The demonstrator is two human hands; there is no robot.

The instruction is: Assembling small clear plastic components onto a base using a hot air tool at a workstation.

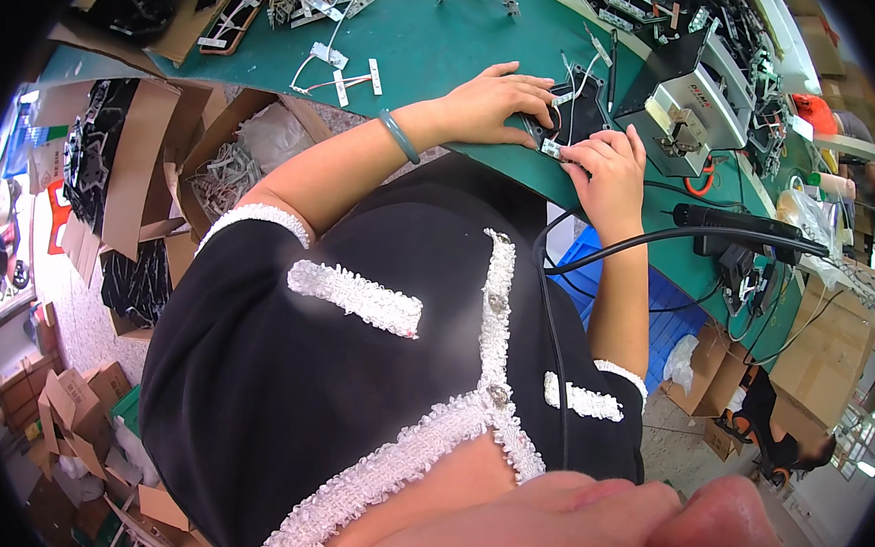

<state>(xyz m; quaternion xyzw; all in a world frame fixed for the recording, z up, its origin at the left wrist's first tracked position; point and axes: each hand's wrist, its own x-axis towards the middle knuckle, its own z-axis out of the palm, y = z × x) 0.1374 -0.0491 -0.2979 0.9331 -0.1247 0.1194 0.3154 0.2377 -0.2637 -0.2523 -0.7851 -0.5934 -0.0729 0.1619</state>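
My left hand lies over the left side of a flat black plastic frame on the bench, its fingers bent onto the frame and the thumb by its near edge. Wires and small white strips lie on the frame. My right hand pinches a small white light module between thumb and fingers at the frame's near corner. The left thumb is close to this module; whether it touches cannot be made out. A dark stick-shaped tool lies just beyond the frame.
On the green bench lie wired white modules and a larger heap. A grey metal machine stands right of my hands. Black cables cross over my right forearm. Black frames are piled far right; cardboard boxes stand left.
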